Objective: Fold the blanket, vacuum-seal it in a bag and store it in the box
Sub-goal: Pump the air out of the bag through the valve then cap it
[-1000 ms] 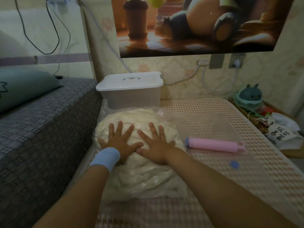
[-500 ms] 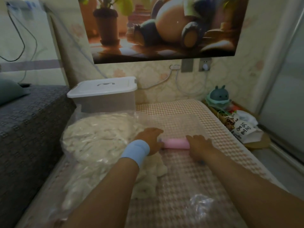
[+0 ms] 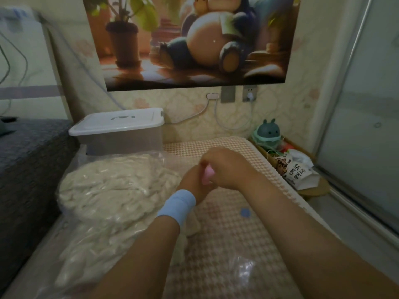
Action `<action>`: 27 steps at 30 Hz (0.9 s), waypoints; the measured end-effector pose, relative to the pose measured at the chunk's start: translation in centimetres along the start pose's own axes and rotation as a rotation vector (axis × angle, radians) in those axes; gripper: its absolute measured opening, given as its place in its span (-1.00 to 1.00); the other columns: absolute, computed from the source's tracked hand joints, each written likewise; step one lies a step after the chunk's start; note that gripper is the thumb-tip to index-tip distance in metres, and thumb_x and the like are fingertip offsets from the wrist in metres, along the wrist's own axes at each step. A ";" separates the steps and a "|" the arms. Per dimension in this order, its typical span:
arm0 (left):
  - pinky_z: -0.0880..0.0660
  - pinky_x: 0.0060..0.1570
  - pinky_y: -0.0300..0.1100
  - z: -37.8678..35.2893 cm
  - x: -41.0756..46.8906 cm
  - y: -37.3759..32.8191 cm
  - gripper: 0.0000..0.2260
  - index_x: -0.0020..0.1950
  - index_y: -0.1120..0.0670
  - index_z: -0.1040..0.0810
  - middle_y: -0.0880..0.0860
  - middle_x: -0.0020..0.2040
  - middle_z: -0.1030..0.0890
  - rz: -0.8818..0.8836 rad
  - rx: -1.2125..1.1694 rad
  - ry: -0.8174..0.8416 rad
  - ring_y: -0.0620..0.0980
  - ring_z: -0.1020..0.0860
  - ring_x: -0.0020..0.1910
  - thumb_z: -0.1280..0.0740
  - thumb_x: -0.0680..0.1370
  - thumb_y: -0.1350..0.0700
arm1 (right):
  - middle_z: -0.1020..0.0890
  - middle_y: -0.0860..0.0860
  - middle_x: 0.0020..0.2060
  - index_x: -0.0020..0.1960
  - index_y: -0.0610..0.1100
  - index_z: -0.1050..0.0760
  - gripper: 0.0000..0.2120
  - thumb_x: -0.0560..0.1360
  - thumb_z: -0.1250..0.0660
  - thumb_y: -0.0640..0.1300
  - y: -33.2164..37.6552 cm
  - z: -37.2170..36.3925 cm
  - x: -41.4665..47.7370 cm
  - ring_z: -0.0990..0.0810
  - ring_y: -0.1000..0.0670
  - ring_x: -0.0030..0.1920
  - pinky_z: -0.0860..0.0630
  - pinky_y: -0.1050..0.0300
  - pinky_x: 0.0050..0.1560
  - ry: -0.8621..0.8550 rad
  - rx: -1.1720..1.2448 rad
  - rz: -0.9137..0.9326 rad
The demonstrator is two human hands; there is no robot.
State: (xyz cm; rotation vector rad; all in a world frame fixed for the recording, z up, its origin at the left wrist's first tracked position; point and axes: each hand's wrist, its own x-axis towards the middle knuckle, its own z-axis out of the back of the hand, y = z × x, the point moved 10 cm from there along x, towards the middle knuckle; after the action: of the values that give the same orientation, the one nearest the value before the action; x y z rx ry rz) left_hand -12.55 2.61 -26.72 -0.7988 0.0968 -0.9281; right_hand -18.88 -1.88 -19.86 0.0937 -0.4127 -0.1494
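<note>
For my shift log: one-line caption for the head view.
The left hand and right hand hold the pink pump beside the bagged blanket; lidded box behind.

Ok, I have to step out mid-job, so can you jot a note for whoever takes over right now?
Left grip and right grip: both hold the pink pump, raised over the mat.
Blanket: inside the clear bag, left of the grips, in front of the box. The box lid is on. A small blue cap lies on the mat.
Done: blanket bagged.
Left: the bag looks puffy, so probably pump the air out. I cannot tell whether it is sealed. Then open the box and store the bag.
</note>
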 end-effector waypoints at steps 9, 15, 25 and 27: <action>-0.50 -0.13 -0.25 4.5 -1.8 0.7 -0.76 -0.05 -0.19 -0.48 -0.12 -0.14 -0.59 0.009 -0.280 -0.140 -0.10 -0.54 -0.13 -0.37 0.48 0.17 | -0.52 -0.14 0.19 0.34 -0.15 -0.38 -0.57 0.62 -0.16 0.12 1.9 1.8 -0.8 -0.56 -0.18 0.15 -0.46 -0.01 0.04 -0.195 0.063 -0.420; -0.55 0.00 -0.15 4.3 -1.4 3.8 -0.65 0.10 -0.11 -0.53 -0.10 -0.01 -0.63 0.077 -0.352 -0.109 -0.06 -0.58 0.00 -0.51 0.38 0.12 | -0.55 0.00 0.03 0.21 -0.04 -0.49 -0.78 0.63 -0.16 -0.06 7.4 9.0 0.2 -0.59 -0.08 -0.04 -0.32 0.12 -0.16 -0.368 -0.040 -0.158; -0.56 0.02 -0.06 2.4 -1.9 4.7 -0.60 0.08 -0.17 -0.55 -0.06 -0.04 -0.63 0.143 -0.301 -0.052 0.00 -0.58 -0.05 -0.53 0.29 0.04 | -0.63 -0.02 -0.08 -0.04 -0.03 -0.60 -0.74 0.60 -0.17 0.03 4.5 2.9 0.4 -0.60 -0.10 -0.05 -0.28 0.11 -0.20 -0.227 -0.099 -0.216; -0.57 0.05 0.01 1.9 -1.9 4.6 -0.61 0.04 -0.25 -0.54 -0.06 -0.03 -0.64 0.152 -0.323 -0.050 0.00 -0.60 -0.03 -0.52 0.28 0.01 | -0.64 -0.02 -0.03 0.00 -0.04 -0.61 -0.75 0.61 -0.18 0.00 3.7 2.7 0.1 -0.60 -0.10 0.00 -0.30 0.09 -0.16 -0.180 -0.079 -0.221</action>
State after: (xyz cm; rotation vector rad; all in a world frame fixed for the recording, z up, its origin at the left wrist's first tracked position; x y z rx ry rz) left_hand -9.85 6.68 -28.82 -1.0972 0.2650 -0.7567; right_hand -19.42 1.58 -16.95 0.0478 -0.5751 -0.3935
